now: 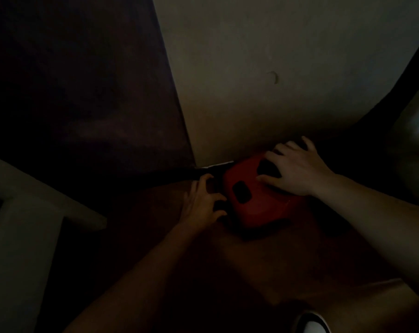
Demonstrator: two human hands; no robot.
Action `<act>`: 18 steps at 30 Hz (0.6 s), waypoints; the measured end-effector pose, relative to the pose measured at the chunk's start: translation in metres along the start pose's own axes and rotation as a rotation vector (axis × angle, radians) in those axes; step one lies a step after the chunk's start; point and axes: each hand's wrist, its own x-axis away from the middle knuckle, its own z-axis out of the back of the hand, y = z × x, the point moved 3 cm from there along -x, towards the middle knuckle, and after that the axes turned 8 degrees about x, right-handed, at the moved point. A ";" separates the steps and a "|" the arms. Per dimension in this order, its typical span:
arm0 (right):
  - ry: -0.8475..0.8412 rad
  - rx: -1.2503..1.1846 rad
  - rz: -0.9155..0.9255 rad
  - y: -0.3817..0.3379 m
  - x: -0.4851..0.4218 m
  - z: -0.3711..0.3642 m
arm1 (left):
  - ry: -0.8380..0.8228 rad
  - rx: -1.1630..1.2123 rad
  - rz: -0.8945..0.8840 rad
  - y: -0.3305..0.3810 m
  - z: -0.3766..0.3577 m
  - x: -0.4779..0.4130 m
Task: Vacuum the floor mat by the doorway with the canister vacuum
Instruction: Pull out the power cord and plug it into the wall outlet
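Observation:
The scene is very dark. A red canister vacuum [256, 200] with two dark oval openings on its top sits on the floor at the foot of a pale wall. My right hand [297, 169] lies on the vacuum's upper right part, fingers spread over it. My left hand [203, 200] touches the vacuum's left side, where a dark part runs off to the left; the fingers curl against it. Whether either hand truly grips is hard to tell. No floor mat can be made out in the gloom.
A pale wall [263, 68] fills the upper middle. A dark panel, perhaps a door [83, 80], stands at the upper left. A light-coloured frame or piece of furniture [23, 207] juts in at the left. A shoe tip [311, 323] shows at the bottom edge.

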 end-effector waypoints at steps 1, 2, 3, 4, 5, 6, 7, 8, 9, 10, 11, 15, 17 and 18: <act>-0.002 -0.001 -0.001 0.000 0.000 0.000 | -0.018 -0.002 0.003 0.000 -0.003 0.000; 0.000 -0.002 -0.002 -0.001 0.000 -0.001 | -0.025 -0.006 0.004 0.000 -0.005 0.000; 0.004 -0.004 -0.002 -0.001 0.000 -0.001 | -0.026 -0.012 0.000 -0.001 -0.007 -0.001; 0.009 -0.006 -0.001 -0.001 0.000 -0.002 | -0.023 -0.021 -0.014 0.000 -0.008 -0.002; 0.012 -0.007 0.000 -0.001 -0.001 -0.002 | -0.019 -0.025 -0.041 -0.001 -0.009 -0.003; 0.014 -0.007 0.001 0.000 -0.001 -0.003 | -0.017 -0.021 -0.078 -0.001 -0.011 -0.004; 0.013 -0.008 0.001 0.000 -0.001 -0.003 | -0.024 -0.005 -0.101 -0.002 -0.013 -0.004; 0.013 -0.007 0.000 0.000 -0.001 -0.003 | -0.036 0.009 -0.104 -0.003 -0.015 -0.005; 0.014 -0.006 0.000 0.000 -0.002 -0.004 | -0.045 0.015 -0.091 -0.004 -0.017 -0.006; 0.016 -0.004 0.000 0.000 -0.002 -0.004 | -0.051 0.014 -0.068 -0.004 -0.018 -0.006; 0.017 -0.007 0.000 0.000 -0.002 -0.004 | -0.059 0.010 -0.038 -0.006 -0.020 -0.007; 0.015 -0.011 0.000 -0.001 -0.001 -0.003 | -0.073 -0.029 -0.006 -0.009 -0.020 -0.010; 0.014 -0.006 -0.001 -0.001 -0.001 -0.002 | -0.052 -0.030 -0.024 -0.010 -0.021 -0.010; 0.017 -0.003 -0.002 -0.001 -0.001 -0.002 | -0.043 -0.028 -0.024 -0.010 -0.021 -0.010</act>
